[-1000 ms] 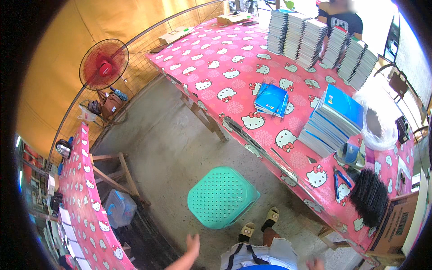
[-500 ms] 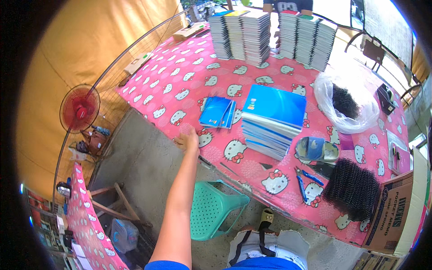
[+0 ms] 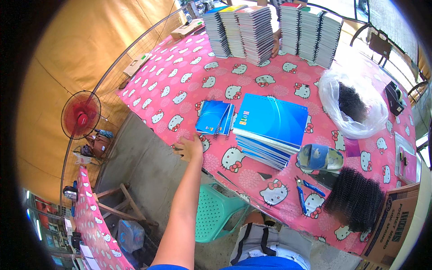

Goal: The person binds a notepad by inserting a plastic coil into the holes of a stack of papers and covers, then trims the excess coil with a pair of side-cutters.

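Observation:
My left hand (image 3: 189,148) rests at the near edge of the pink patterned tablecloth (image 3: 252,78), fingers spread, with nothing in it. Just beyond it lie a few small blue spiral notebooks (image 3: 214,117), loosely fanned. To their right stands a stack of larger blue-covered notebooks (image 3: 272,118). Blue-handled cutting pliers (image 3: 302,200) lie open nearer to me, beside a bundle of black spiral binding coils (image 3: 353,198). A blue and cream slipper-like item (image 3: 320,157) sits above the pliers. My right hand is out of view.
Tall notebook stacks (image 3: 256,36) stand at the far side, where another person's hand (image 3: 276,45) shows between them. A plastic bag (image 3: 330,110) holds black coils. A cardboard box (image 3: 393,225) stands right, a green stool (image 3: 216,211) below, a red fan (image 3: 82,118) left.
The view has shifted slightly. My left hand stays by the table edge, its fingers now more plainly spread. The other person's hand now shows between the far stacks.

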The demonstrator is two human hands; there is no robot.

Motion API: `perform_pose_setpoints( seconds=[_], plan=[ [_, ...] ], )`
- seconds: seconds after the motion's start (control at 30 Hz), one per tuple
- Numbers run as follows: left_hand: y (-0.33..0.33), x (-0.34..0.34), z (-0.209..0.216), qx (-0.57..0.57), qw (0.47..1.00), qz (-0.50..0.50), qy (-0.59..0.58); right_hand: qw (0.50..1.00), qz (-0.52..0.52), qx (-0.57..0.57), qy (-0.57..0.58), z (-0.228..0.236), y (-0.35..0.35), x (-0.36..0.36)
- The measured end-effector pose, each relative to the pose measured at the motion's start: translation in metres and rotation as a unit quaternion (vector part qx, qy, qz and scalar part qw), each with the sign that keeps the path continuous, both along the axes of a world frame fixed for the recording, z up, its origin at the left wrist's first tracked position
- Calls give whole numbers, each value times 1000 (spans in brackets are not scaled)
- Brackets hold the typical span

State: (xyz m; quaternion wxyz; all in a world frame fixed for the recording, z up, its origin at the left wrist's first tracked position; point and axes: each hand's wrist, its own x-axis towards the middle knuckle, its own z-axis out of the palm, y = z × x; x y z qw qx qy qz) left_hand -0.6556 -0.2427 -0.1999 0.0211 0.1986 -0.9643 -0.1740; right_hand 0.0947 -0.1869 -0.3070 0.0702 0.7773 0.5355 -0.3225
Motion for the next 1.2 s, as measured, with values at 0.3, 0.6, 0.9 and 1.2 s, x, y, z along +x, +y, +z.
perform_pose_setpoints(
  seconds=[0.3,0.6,0.9,1.2],
  plan=[
    [0,2,-4,-8,1000,-10,19,1000,-3,8,-2,4,10,-2],
    [1,-1,-5,-13,1000,-1,22,999,-27,20,13,9,6,-4],
    [0,-3,-5,-16,1000,-8,15,996,-51,68,32,43,-14,-1],
    [8,-1,-1,-35,999,-3,-1,888,174,214,368,201,65,-164]
  ],
)
